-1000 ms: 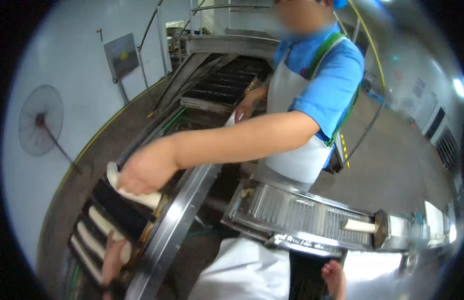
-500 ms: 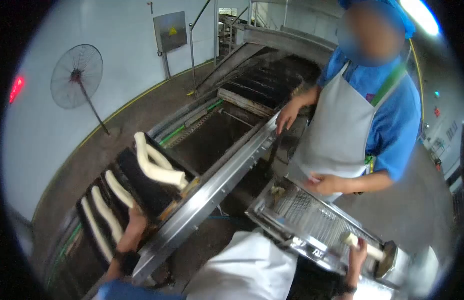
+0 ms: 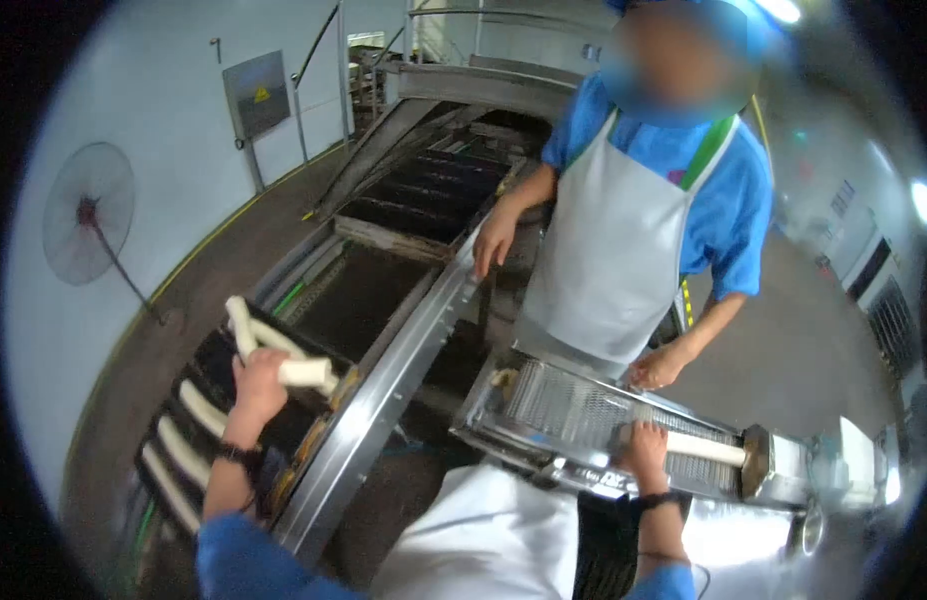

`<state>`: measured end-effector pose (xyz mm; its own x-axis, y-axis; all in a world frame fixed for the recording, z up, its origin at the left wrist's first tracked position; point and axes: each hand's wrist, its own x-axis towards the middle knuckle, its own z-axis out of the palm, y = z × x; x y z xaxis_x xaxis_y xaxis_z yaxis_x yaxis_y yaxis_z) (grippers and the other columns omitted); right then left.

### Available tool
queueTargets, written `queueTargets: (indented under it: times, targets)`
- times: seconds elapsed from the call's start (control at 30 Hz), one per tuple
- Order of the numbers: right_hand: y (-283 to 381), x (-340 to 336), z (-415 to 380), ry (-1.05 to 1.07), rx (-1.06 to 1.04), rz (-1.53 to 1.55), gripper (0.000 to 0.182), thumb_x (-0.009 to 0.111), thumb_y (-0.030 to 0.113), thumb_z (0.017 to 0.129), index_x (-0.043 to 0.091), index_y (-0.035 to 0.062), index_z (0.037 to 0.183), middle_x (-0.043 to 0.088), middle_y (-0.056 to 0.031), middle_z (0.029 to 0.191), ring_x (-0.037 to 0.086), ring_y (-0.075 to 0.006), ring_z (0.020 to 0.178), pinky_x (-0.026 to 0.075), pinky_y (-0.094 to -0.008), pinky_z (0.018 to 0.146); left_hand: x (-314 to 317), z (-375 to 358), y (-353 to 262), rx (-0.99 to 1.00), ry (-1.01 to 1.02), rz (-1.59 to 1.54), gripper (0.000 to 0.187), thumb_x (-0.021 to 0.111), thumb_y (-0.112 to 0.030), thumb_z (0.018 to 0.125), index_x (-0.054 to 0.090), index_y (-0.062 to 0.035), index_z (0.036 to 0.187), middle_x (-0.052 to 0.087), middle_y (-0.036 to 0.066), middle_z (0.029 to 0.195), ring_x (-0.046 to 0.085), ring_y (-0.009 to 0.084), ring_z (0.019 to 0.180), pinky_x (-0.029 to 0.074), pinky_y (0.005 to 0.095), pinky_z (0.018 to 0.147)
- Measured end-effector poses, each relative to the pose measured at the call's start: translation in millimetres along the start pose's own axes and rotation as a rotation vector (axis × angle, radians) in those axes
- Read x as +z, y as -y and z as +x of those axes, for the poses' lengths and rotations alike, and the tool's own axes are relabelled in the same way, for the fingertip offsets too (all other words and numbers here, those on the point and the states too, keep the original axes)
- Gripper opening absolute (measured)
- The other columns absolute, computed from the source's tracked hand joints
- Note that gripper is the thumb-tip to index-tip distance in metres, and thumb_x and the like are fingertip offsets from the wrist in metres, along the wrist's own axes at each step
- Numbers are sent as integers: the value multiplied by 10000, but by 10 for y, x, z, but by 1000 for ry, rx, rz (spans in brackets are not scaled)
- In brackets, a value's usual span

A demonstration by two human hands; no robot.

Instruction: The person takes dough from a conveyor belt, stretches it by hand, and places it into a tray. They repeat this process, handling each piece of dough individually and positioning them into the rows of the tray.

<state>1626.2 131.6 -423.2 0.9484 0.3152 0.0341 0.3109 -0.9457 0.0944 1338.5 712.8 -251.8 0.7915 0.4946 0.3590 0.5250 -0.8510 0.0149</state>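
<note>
My left hand (image 3: 261, 388) is closed round a bent dough rope (image 3: 305, 373) lying across the upper slots of a black grooved tray (image 3: 221, 352). Beneath that rope lies a second, partly covered one. Several straighter dough ropes (image 3: 178, 452) rest in the tray's lower grooves. Over a metal mesh conveyor (image 3: 558, 395), my right hand (image 3: 643, 450) has its fingers wrapped at the near end of another dough rope (image 3: 708, 448). This one stretches from the outlet (image 3: 755, 462) of a machine at the right; its end is hidden by my hand.
A co-worker (image 3: 623, 220) in a white apron stands across the conveyor, one hand at its far edge and the other near the rail. A steel rail (image 3: 383, 390) runs beside the tray line. Further black trays (image 3: 413, 195) lie beyond. A fan (image 3: 88, 210) stands by the wall.
My left hand has moved up from a straight dough rope to the bent one. My right hand has moved left along the conveyor, with more dough showing from the outlet. The view has shifted.
</note>
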Motion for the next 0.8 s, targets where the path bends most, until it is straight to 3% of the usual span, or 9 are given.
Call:
queueTargets:
  times: [0.03, 0.27, 0.33, 0.4, 0.57, 0.63, 0.7, 0.77, 0.8]
  targets:
    - [6, -33, -6, -3, -40, -25, 426, 732, 263, 702, 584, 80, 1056, 633, -125, 1049, 597, -298, 1054, 402, -467, 979, -52, -90, 5, 23, -14, 33, 459, 586, 66, 703, 634, -117, 1121, 608, 98, 1106, 538, 307, 1150, 308, 614, 1044]
    - [932, 180, 276, 3, -96, 13, 648, 861, 313, 548, 571, 102, 1089, 611, -95, 1102, 544, -287, 1130, 371, -458, 1023, 206, -471, 933, -67, -197, 27, 531, 536, 118, 655, 606, -17, 1163, 610, 177, 1034, 581, 366, 1013, 492, 420, 867]
    - [1051, 142, 290, -102, -131, -6, 328, 691, 159, 729, 582, 97, 1032, 619, -100, 1029, 563, -292, 1066, 397, -461, 958, 331, -678, 1068, -141, -120, 41, 505, 536, 33, 728, 565, -6, 1231, 637, 191, 953, 610, 390, 909, 498, 454, 830]
    - [1067, 218, 341, -160, -167, 93, 319, 679, 139, 723, 587, 92, 1025, 618, -113, 1011, 566, -300, 1047, 398, -475, 932, 600, -839, 1403, -82, 14, 155, 422, 497, -20, 796, 597, -14, 1206, 659, 191, 927, 627, 370, 883, 505, 462, 780]
    - [1219, 162, 437, -158, -155, 49, 414, 755, 176, 656, 584, 84, 1021, 616, -121, 998, 570, -323, 1012, 418, -492, 891, 381, -569, 1385, -167, -132, -188, 373, 461, 103, 736, 689, -15, 1006, 663, 203, 949, 617, 386, 976, 493, 435, 870]
    - [1144, 219, 474, -149, -161, 25, 419, 764, 174, 641, 586, 81, 1009, 618, -126, 979, 576, -341, 984, 435, -495, 869, 475, -375, 1542, -136, -169, -150, 417, 520, 32, 798, 630, -54, 1191, 566, 305, 1189, 549, 453, 1105, 442, 465, 975]
    - [836, 605, 622, -148, -199, 453, 370, 737, 156, 694, 601, 64, 1026, 636, -114, 976, 601, -303, 953, 474, -464, 820, 744, -274, 1897, -97, -171, -85, 476, 566, -41, 834, 580, -94, 1307, 512, 353, 1270, 518, 481, 1165, 426, 466, 1010]
    - [698, 215, 597, 108, 260, 999, 307, 706, 165, 780, 612, 44, 1046, 641, -99, 979, 606, -226, 950, 497, -411, 801, 1177, -172, 2335, -405, -69, 108, 612, 527, -216, 939, 304, -148, 1505, 472, 406, 1288, 488, 533, 1182, 377, 508, 1044]
    - [422, 270, 480, 42, 333, 1427, 365, 691, 251, 858, 585, 21, 1122, 608, -102, 1077, 564, -157, 1034, 484, -360, 866, 817, 53, 2156, -648, 285, -216, 723, 464, -350, 980, 57, -180, 1553, 456, 406, 1311, 408, 531, 1267, 310, 501, 1095]
